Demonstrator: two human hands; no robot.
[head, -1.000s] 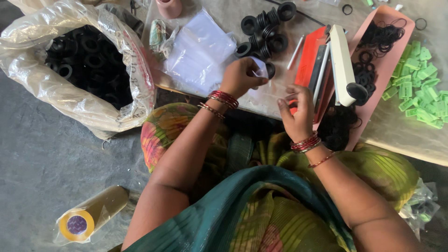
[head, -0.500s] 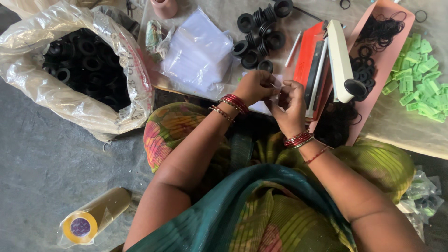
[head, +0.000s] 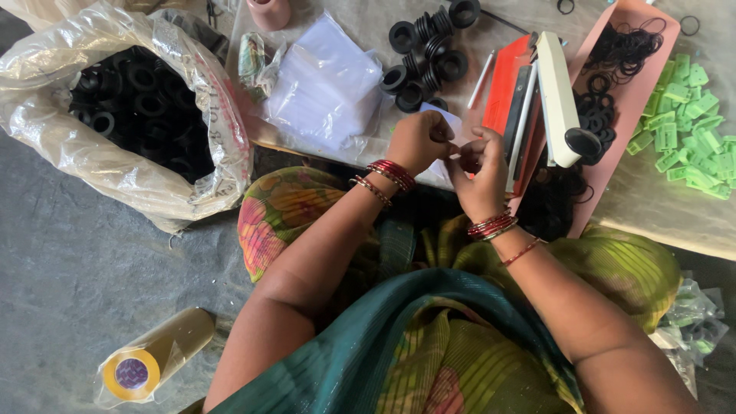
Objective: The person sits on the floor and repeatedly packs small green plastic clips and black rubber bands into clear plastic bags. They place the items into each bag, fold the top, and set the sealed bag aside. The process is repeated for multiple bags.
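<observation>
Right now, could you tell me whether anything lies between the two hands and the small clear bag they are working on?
Nothing visible does. The left hand and right hand both already pinch the clear bag between their fingertips, just in front of the red sealer.

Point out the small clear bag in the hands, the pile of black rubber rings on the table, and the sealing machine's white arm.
small clear bag (head: 447, 124), head view, on its upper corner above the fingers.
black rubber rings (head: 429, 47), head view, on the middle of the pile.
white arm (head: 556, 92), head view, midway along its length.
</observation>
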